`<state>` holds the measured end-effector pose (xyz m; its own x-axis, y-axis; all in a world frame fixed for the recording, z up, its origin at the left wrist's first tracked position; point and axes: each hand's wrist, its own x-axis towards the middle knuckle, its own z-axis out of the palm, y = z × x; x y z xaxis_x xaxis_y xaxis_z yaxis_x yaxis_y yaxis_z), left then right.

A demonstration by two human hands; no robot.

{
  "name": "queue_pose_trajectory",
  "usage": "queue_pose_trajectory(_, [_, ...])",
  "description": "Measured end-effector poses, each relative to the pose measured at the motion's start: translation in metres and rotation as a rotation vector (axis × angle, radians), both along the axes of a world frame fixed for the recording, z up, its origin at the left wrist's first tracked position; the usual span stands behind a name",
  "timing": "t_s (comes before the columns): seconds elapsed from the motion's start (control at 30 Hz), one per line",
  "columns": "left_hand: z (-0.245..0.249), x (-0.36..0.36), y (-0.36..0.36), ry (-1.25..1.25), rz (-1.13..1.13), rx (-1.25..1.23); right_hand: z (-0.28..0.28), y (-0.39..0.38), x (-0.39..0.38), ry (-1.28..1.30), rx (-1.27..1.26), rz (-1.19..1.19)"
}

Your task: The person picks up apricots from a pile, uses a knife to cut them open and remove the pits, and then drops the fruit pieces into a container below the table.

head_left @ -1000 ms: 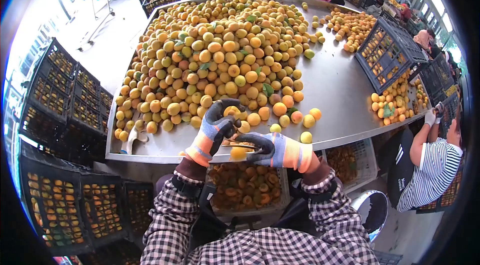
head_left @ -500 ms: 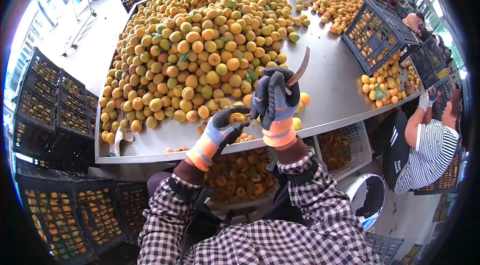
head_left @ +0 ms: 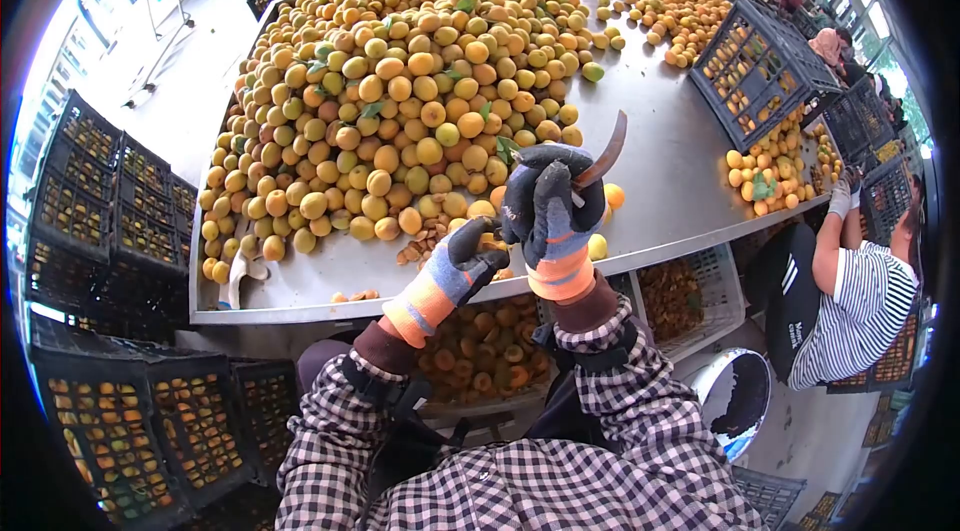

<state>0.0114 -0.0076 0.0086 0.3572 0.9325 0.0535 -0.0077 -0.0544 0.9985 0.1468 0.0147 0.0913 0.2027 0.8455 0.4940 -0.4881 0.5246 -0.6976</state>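
My right hand point(head_left: 550, 206), in a black-palmed glove with an orange cuff, is closed around a knife with a curved blade point(head_left: 610, 151) that points up and right. Just left of it, my left hand point(head_left: 465, 266), gloved alike, is closed, its fingertips close to the right hand. A bit of an apricot point(head_left: 492, 242) shows between the left fingers; the rest is hidden. Beyond both hands a big heap of apricots point(head_left: 400, 111) covers much of the metal table point(head_left: 660, 171). Small brown-orange pieces point(head_left: 415, 249) lie near my left hand.
Under the table edge stand a crate of halved apricots point(head_left: 480, 351) and a white crate of brown pieces point(head_left: 670, 301). A white bucket point(head_left: 735, 401) is at right. A tipped black crate point(head_left: 765, 71) spills apricots. Stacked crates point(head_left: 110, 211) stand left. A person in stripes point(head_left: 860, 301) sits right.
My left hand has turned and moved slightly right, closer to the right hand, and the apricot in it shows less. The knife has shifted slightly down and right.
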Motion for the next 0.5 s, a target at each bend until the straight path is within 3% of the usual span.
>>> queue_pose_trajectory(0.07, [-0.019, -0.002, 0.005, 0.02, -0.009, 0.013, -0.002, 0.002, -0.001, 0.019, 0.005, 0.034])
queue_pose_trajectory(0.23, [-0.004, -0.004, 0.005, 0.043, -0.055, -0.055, -0.008, 0.004, -0.003, 0.044, 0.024, 0.096])
queue_pose_trajectory(0.3, [-0.005, -0.001, 0.008, 0.144, -0.007, 0.125, -0.017, 0.007, -0.009, 0.106, -0.077, 0.042])
queue_pose_trajectory(0.33, [-0.013, -0.001, 0.009, 0.144, -0.006, 0.125, -0.018, 0.005, -0.009, -0.034, -0.094, -0.026])
queue_pose_trajectory(0.4, [-0.026, 0.002, 0.012, 0.121, 0.045, 0.186, -0.012, 0.009, -0.01, 0.03, -0.169, -0.061])
queue_pose_trajectory(0.5, [-0.023, 0.001, 0.01, 0.112, 0.055, 0.086, -0.016, 0.019, -0.006, 0.181, -0.339, -0.037])
